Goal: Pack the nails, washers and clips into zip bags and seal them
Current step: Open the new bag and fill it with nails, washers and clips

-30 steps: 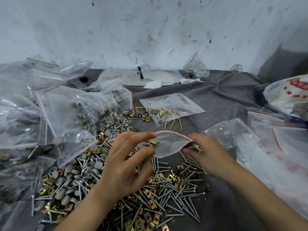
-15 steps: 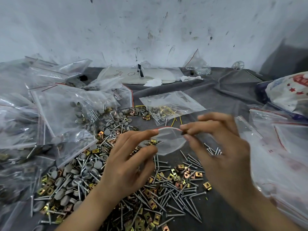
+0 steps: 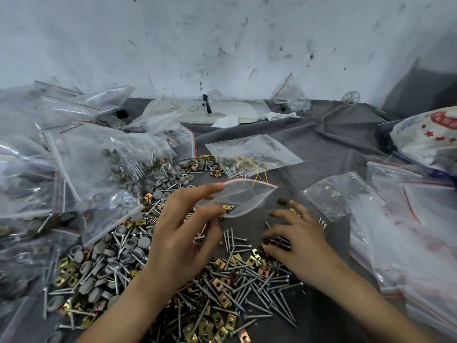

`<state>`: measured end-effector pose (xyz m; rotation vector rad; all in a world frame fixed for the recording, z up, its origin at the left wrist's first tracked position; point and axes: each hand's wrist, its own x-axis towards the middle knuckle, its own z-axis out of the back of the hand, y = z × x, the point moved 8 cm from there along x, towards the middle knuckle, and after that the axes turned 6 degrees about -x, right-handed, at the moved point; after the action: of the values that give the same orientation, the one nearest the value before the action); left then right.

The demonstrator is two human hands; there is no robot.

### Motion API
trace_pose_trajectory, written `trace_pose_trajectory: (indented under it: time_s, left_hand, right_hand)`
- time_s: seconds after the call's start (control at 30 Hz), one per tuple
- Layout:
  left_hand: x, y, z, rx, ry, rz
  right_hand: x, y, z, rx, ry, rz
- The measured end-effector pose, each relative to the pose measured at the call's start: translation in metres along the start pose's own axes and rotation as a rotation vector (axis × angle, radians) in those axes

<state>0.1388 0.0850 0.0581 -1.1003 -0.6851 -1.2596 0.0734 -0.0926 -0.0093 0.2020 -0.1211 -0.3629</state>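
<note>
My left hand (image 3: 183, 231) pinches the mouth of a small clear zip bag (image 3: 247, 196), holding it open just above the grey cloth. A brass clip lies inside it near my thumb. To the bag's lower right, my right hand (image 3: 299, 243) is down on the loose pile, its fingers curled over a few clips and nails. Steel nails (image 3: 249, 295) are strewn under and in front of both hands. Brass clips (image 3: 217, 323) mix in with them. Grey round washers (image 3: 128, 243) lie in the pile's left part.
A heap of filled zip bags (image 3: 74, 169) crowds the left. One flat bag holding nails and yellow wire (image 3: 252, 154) lies behind the hands. Empty zip bags (image 3: 408, 219) are stacked at the right, a printed bag (image 3: 430, 137) beyond them. The grey cloth (image 3: 326, 142) reaches the white wall.
My right hand has let go of the bag's rim and dropped onto the pile at the lower right. The left hand still holds the bag open, its mouth wider.
</note>
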Motion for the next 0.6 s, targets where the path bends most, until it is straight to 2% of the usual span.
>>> trace_pose_trajectory:
  time_s: [0.4,0.6]
  left_hand:
    - [-0.001,0.000,-0.001,-0.004,0.005,-0.017]
    - [-0.002,0.001,-0.002,-0.009,0.009,-0.023]
  right_hand:
    - [0.002,0.008,-0.009,0.021,0.128,0.056]
    - [0.004,0.014,-0.009,0.021,0.138,0.090]
